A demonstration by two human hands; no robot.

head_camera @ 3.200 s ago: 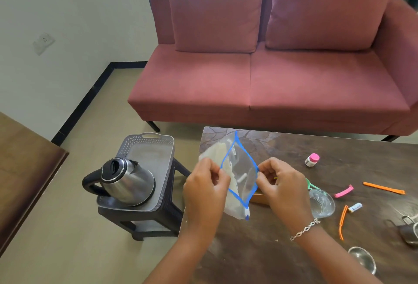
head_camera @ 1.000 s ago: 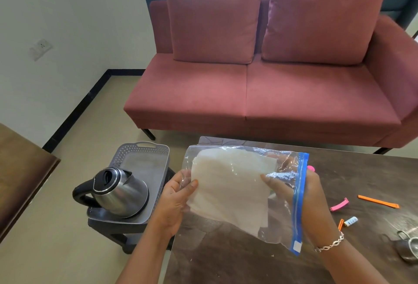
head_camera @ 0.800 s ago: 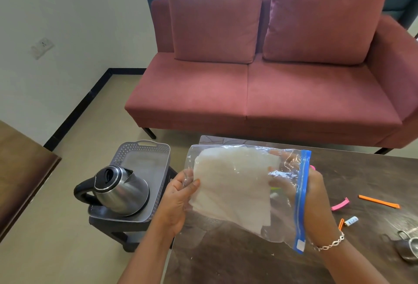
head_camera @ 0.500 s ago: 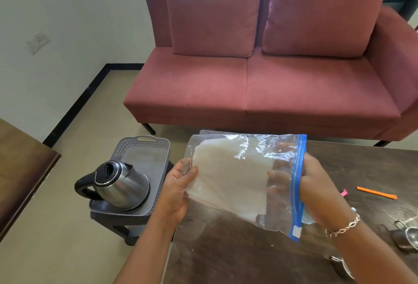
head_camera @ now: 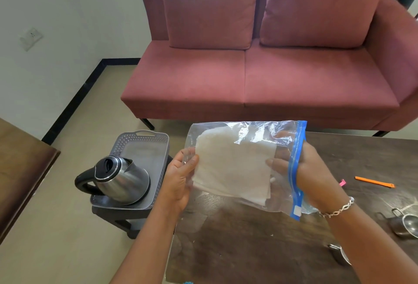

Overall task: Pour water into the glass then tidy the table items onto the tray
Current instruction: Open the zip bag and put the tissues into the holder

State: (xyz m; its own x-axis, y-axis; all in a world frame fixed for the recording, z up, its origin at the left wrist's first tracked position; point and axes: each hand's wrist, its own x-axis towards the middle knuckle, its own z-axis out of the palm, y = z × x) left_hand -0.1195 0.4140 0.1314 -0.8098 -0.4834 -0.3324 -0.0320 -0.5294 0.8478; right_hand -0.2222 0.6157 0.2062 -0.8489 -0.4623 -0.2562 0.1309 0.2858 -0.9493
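I hold a clear zip bag (head_camera: pixel 244 166) with a blue seal strip and white folded paper inside, flat above the left end of the dark table (head_camera: pixel 248 243). My left hand (head_camera: pixel 181 177) grips the bag's closed left end. My right hand (head_camera: pixel 309 175) grips the blue zip end, fingers reaching inside the opening. To the left, a grey perforated tray (head_camera: pixel 144 145) rests on a dark stool and carries a steel kettle (head_camera: pixel 122 179) with a black handle. The glass is hidden behind my right hand and the bag.
On the table's right lie an orange clip (head_camera: pixel 374 185), a pink clip (head_camera: pixel 342 183) and small steel cups (head_camera: pixel 404 225). A pink sofa (head_camera: pixel 260 80) stands behind the table. A brown wooden surface (head_camera: pixel 20 170) is at the far left.
Earlier I held the bag upright with its mouth pulled open; it is now turned flat. Over the last second the bag stayed put and my right fingers slipped inside the zip end.
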